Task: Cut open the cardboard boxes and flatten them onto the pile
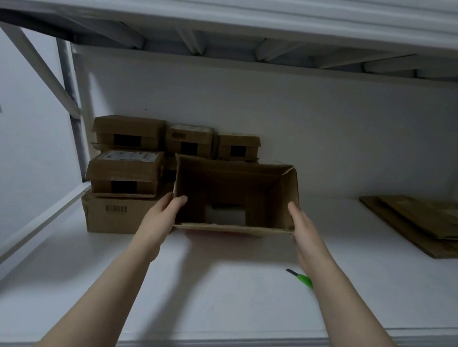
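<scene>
Shelf (223, 300), white, contents from left to right.
1. Stacked boxes (125, 171): closed, brown, against the back wall at far left.
2. Left hand (164, 211): pinches the left wall of the open box (229, 184), thumb over the rim.
3. Open box: mid-shelf, just right of the stack, mouth towards the camera.
4. Right hand (302, 229): fingers straight, pressed flat to the box's right wall.
5. Knife (303, 279): green handle, lying near the right forearm.
6. Pile (437, 226): flattened cardboard, far right.

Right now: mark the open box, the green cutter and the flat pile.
open box (229, 182): head view, inner far wall.
green cutter (304, 280): head view, green handle.
flat pile (440, 223): head view, top sheet.
</scene>
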